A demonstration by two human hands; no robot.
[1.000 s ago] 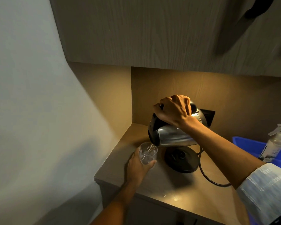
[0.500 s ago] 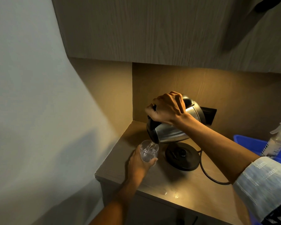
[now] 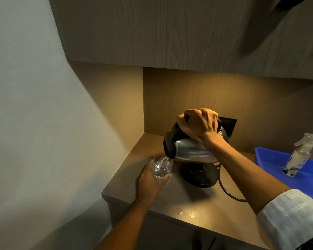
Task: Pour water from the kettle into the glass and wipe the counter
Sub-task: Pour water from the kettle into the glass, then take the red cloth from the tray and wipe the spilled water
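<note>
Warm light falls on a wooden counter [image 3: 215,210] under wall cabinets. At its left end the left hand [image 3: 150,181] wraps around the glass [image 3: 161,168], which takes water. Over it, the right hand [image 3: 200,126] grips the handle of the tilted kettle [image 3: 192,152], above its black base [image 3: 199,175]. Farther right, a spray bottle [image 3: 299,157] stands in a blue tub [image 3: 267,156].

Both hands were bare, no gloves, rings or watch that I could see. The right arm [image 3: 246,170] had a pale whitish sleeve [image 3: 293,217] with a faint woven stripe pattern, pushed up past the forearm. The left arm [image 3: 126,219] was bare as far as the frame showed.
</note>
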